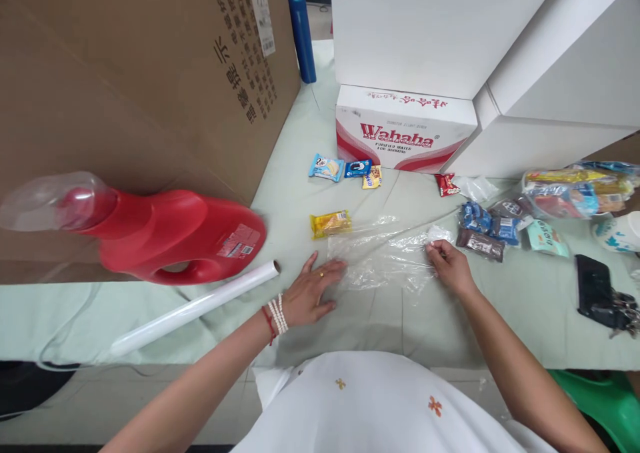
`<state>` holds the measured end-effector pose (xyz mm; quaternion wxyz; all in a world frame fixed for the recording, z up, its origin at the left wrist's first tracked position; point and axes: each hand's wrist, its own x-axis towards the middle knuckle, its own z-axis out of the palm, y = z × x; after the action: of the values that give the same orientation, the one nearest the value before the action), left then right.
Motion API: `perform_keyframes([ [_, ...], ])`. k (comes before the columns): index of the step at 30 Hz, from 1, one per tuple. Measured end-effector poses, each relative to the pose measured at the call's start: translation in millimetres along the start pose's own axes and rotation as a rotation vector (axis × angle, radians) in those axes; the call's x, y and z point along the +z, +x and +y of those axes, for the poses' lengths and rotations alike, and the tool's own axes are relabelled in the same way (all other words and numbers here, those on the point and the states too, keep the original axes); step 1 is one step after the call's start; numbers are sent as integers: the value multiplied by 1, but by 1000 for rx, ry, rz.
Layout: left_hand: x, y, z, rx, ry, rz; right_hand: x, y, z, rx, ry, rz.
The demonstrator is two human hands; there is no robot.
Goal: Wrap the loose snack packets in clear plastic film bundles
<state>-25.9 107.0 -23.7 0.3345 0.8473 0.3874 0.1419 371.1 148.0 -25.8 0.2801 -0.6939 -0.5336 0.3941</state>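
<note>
A clear sheet of plastic wrap [385,256] lies flat on the pale green tablecloth [520,306] in front of me. My left hand [313,291] rests flat on the sheet's left edge, fingers stretched out, a ring on one finger and bead bracelets at the wrist. My right hand [449,263] is closed in a pinch on the sheet's right corner. A yellow snack packet [331,223] lies just beyond the sheet's far left corner. A roll of plastic wrap [195,308] lies to the left of my left hand.
A red detergent jug [170,236] lies on its side before a big cardboard box [125,86]. Small snack packets [345,170] sit by a Wahaha carton [405,133]. More packets [487,229], a bag of snacks [575,189], a black phone with keys [597,293] are right.
</note>
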Motion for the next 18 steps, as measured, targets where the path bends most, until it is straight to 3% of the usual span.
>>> perform_keyframes([
  [2,1,-7,-1,38,42,-19,-8,-5,-6,-44,-204,42],
  [5,-1,-9,1,57,65,-61,-13,-15,-27,-171,-523,236],
  [7,-4,-8,4,69,68,-102,-8,-21,-46,-326,-550,253],
  [10,-10,-6,9,69,70,-162,12,-28,-66,-572,-483,-83],
  [12,-12,-6,9,48,53,-170,24,-32,-69,-622,-509,-300],
  [15,-7,-5,8,-42,-29,-105,29,-44,-59,-643,-538,-454],
  [18,8,2,6,-179,-91,-2,14,-67,-41,-685,-507,-535],
])
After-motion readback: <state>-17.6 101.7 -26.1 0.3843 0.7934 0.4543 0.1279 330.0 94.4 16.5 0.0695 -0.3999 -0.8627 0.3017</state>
